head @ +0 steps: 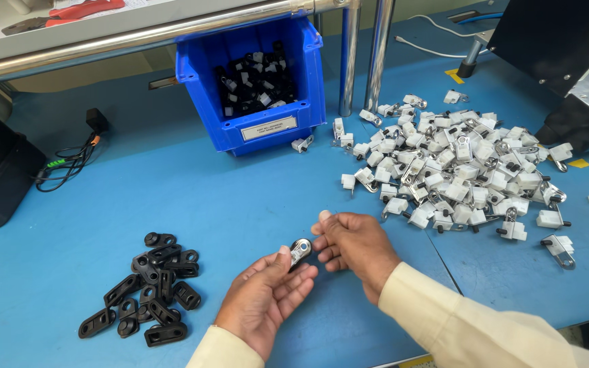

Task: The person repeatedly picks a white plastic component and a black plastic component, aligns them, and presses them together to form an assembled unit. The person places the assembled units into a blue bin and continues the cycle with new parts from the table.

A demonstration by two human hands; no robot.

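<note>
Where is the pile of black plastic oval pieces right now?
In the head view, the pile of black plastic oval pieces lies on the blue table at lower left, just left of the left hand.

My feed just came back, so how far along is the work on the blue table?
Possibly done: a blue bin holds black-and-white pieces, though whether they are finished work is unclear. In hand: the left hand pinches one small metal-and-black piece, with the right hand at it. Left: a large pile of white parts and a smaller pile of black parts on the table.
</note>
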